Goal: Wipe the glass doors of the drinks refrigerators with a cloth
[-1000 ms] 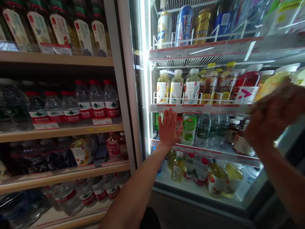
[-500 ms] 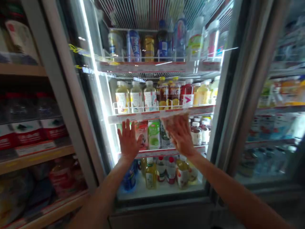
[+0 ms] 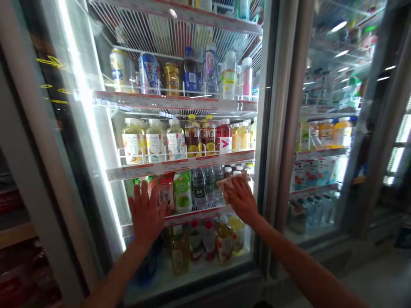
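Observation:
My right hand (image 3: pixel 243 200) is spread over a pale, crumpled cloth (image 3: pixel 225 186), holding it up against the glass front of a lit drinks fridge. Behind the cloth, dark-capped and white-capped bottles on the third shelf are partly covered. My left hand (image 3: pixel 146 218) is raised palm forward with its fingers apart and nothing in it; it seems to rest on the glass, though contact is hard to make out. Past its fingertips stand a red pouch-like pack (image 3: pixel 166 192) and a green bottle (image 3: pixel 182 190).
Drinks stand on shelves: cans (image 3: pixel 149 73) above, white-labelled bottles (image 3: pixel 176 141) in the middle, juice bottles (image 3: pixel 224 241) at the bottom. A metal door frame (image 3: pixel 282 128) runs down the right, with another stocked fridge beyond. A bright light strip (image 3: pixel 85 98) lines the left.
The view has swung to the right and closer to the fridge. My right hand has moved the cloth downward, off the shelf edge line. The left hand stays raised and spread.

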`<action>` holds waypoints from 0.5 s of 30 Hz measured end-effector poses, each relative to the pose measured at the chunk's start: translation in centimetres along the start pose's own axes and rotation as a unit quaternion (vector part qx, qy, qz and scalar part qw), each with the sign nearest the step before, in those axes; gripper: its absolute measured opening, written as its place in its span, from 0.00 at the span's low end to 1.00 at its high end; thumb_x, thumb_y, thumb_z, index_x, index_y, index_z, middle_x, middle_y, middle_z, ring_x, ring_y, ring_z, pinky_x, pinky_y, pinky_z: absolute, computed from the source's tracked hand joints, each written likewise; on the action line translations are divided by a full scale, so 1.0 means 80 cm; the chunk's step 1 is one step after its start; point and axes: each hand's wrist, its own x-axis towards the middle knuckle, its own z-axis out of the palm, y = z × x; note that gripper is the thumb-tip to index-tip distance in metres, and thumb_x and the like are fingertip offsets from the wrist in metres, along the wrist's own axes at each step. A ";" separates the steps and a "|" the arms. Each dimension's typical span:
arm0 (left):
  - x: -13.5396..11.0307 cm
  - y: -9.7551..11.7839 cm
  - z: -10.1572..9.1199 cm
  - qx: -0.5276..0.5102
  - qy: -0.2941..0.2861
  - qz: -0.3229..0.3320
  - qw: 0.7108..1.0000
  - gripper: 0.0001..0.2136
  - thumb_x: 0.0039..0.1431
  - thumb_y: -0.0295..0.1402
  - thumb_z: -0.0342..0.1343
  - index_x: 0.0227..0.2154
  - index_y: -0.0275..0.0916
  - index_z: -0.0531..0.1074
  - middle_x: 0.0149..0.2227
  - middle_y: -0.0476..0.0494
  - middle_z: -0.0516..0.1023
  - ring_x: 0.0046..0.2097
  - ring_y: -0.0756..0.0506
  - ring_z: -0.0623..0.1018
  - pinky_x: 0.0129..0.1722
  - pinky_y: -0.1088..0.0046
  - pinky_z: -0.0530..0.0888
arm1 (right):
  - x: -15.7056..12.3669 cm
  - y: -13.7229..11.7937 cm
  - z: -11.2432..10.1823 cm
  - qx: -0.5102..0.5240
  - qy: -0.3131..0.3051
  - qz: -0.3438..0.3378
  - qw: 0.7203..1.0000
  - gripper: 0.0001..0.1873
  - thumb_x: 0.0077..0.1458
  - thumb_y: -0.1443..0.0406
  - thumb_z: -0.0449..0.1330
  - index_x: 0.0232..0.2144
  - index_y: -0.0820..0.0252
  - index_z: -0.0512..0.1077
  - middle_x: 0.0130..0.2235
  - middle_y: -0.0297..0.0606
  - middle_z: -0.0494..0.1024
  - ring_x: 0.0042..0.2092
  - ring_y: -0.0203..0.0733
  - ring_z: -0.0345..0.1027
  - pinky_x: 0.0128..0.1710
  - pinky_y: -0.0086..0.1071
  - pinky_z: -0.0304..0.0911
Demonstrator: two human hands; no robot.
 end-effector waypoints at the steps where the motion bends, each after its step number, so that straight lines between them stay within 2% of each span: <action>1: -0.002 0.003 -0.001 0.003 0.000 0.002 1.000 0.33 0.61 0.35 0.48 0.64 0.48 0.37 0.67 0.40 0.40 0.67 0.37 0.42 0.63 0.47 0.46 | 0.012 0.013 -0.002 -0.021 0.026 0.032 0.999 0.24 0.58 0.69 0.51 0.56 0.53 0.63 0.65 0.43 0.53 0.67 0.49 0.40 0.61 0.55 0.53; 3: -0.008 0.009 -0.003 0.008 -0.007 0.000 1.000 0.34 0.61 0.35 0.48 0.64 0.47 0.36 0.68 0.40 0.39 0.67 0.36 0.41 0.63 0.46 0.47 | 0.033 0.043 -0.008 -0.054 0.117 0.099 0.987 0.26 0.59 0.69 0.49 0.59 0.53 0.59 0.67 0.44 0.49 0.68 0.49 0.36 0.61 0.57 0.50; 5: -0.016 0.014 -0.005 0.011 -0.017 0.011 1.000 0.34 0.60 0.35 0.49 0.65 0.45 0.36 0.67 0.40 0.39 0.67 0.36 0.40 0.63 0.46 0.47 | 0.024 0.052 -0.010 -0.057 0.138 0.111 0.983 0.28 0.59 0.69 0.48 0.61 0.52 0.54 0.67 0.43 0.46 0.68 0.49 0.36 0.62 0.58 0.49; 6: -0.022 0.017 -0.006 0.011 -0.026 0.028 0.999 0.35 0.60 0.34 0.49 0.65 0.44 0.36 0.67 0.39 0.40 0.67 0.37 0.41 0.64 0.48 0.47 | 0.004 0.045 -0.010 -0.048 0.115 0.096 0.988 0.30 0.59 0.70 0.49 0.62 0.51 0.52 0.67 0.42 0.45 0.68 0.50 0.37 0.62 0.58 0.49; 9: -0.047 0.026 -0.004 0.007 -0.056 0.115 0.992 0.34 0.59 0.30 0.49 0.65 0.41 0.38 0.67 0.40 0.45 0.67 0.41 0.43 0.65 0.55 0.45 | -0.087 0.000 -0.007 -0.032 0.026 0.068 0.997 0.32 0.57 0.71 0.50 0.62 0.50 0.52 0.67 0.39 0.46 0.67 0.51 0.38 0.60 0.56 0.55; 10: -0.054 0.029 -0.002 0.007 -0.063 0.132 0.989 0.34 0.58 0.29 0.49 0.65 0.40 0.39 0.66 0.40 0.47 0.67 0.41 0.44 0.66 0.56 0.45 | -0.110 -0.013 -0.005 -0.028 -0.016 0.057 0.998 0.32 0.57 0.71 0.51 0.62 0.52 0.53 0.67 0.39 0.47 0.67 0.51 0.39 0.59 0.54 0.58; 11: -0.061 0.032 0.000 0.009 -0.066 0.138 0.988 0.35 0.58 0.29 0.50 0.65 0.39 0.40 0.66 0.39 0.49 0.67 0.41 0.44 0.66 0.56 0.44 | -0.122 -0.020 -0.005 -0.027 -0.031 0.056 0.998 0.31 0.56 0.71 0.51 0.62 0.53 0.54 0.67 0.40 0.47 0.67 0.52 0.40 0.59 0.54 0.60; 13: -0.070 0.038 0.004 0.013 -0.061 0.124 0.990 0.35 0.57 0.29 0.50 0.65 0.38 0.40 0.65 0.37 0.50 0.67 0.41 0.44 0.65 0.55 0.45 | -0.110 -0.020 -0.004 -0.026 -0.029 0.053 0.998 0.31 0.56 0.71 0.51 0.62 0.51 0.54 0.67 0.39 0.47 0.67 0.52 0.40 0.59 0.55 0.59; 15: -0.072 0.043 0.007 0.015 -0.057 0.105 0.993 0.35 0.58 0.30 0.50 0.65 0.38 0.40 0.65 0.37 0.51 0.67 0.41 0.44 0.65 0.54 0.45 | -0.065 -0.012 -0.002 -0.020 0.017 0.063 0.998 0.31 0.58 0.70 0.50 0.63 0.51 0.52 0.68 0.39 0.45 0.67 0.52 0.39 0.60 0.58 0.54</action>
